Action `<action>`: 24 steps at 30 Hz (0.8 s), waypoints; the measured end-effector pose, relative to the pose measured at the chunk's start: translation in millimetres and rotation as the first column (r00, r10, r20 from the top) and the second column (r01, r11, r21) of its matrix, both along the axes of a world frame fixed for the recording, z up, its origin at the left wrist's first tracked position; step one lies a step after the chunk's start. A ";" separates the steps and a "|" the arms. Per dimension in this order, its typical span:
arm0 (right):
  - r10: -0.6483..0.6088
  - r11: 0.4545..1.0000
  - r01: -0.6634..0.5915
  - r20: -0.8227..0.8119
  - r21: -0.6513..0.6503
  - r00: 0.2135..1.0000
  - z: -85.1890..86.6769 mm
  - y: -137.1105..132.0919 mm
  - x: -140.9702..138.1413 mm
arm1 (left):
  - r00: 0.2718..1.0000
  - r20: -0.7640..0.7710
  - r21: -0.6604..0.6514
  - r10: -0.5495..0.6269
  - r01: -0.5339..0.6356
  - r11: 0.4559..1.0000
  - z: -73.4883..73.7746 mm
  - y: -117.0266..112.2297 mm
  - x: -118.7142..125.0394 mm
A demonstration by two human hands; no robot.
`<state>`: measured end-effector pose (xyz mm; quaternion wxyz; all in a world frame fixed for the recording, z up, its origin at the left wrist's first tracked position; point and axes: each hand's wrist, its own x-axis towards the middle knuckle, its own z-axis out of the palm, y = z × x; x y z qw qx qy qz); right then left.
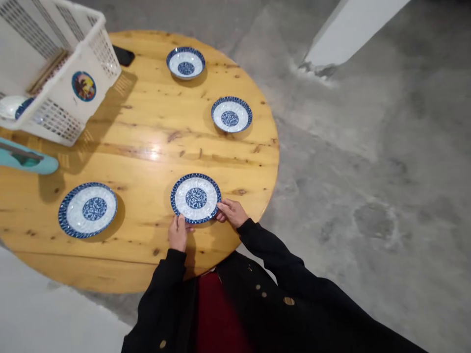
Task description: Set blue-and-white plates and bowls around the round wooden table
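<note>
A blue-and-white patterned plate (196, 198) is held by its rim near the table's front right edge. My left hand (178, 233) grips the near left rim, thumb on top. On the right rim, my right hand (231, 212) pinches with its thumb over the edge. Whether the plate touches the wood cannot be made out. Three similar dishes sit apart on the table: one plate (88, 210) to the left, another plate (231, 114) further back on the right, and a bowl-like plate (186, 63) at the far side.
The round wooden table (154, 122) carries a white plastic basket (69, 93) at back left, with stacked items and a dish inside. A turquoise object (29, 158) lies before it, a black phone-like item (124, 56) behind. A white pillar (342, 37) stands on the concrete floor.
</note>
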<state>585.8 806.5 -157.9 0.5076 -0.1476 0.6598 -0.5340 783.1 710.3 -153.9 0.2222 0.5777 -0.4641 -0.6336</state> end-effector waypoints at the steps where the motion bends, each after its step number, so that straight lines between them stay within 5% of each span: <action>1: -0.034 0.999 0.034 0.001 -0.003 0.999 -1.2 -0.4 -12.8 | 1.000 0.018 -0.014 0.022 -0.022 1.000 2.2 2.4 1.2; 7: -0.386 0.920 0.390 -0.083 0.046 0.919 -5.9 -45.6 -132.9 | 0.984 0.058 -0.126 0.168 -0.160 0.979 5.0 17.8 11.3; 12: -0.462 0.882 0.471 -0.150 0.026 0.874 -4.7 -123.0 -210.1 | 0.926 0.045 -0.150 0.374 -0.364 0.919 3.1 19.2 5.3; 18: -0.451 0.886 0.463 -0.214 0.006 0.867 -8.9 -181.4 -240.1 | 0.863 0.038 -0.163 0.504 -0.492 0.855 6.9 20.3 -2.9; 24: -0.439 0.887 0.461 -0.294 0.007 0.849 -19.8 -171.6 -241.0 | 0.851 0.063 -0.207 0.522 -0.501 0.841 10.1 21.6 -8.6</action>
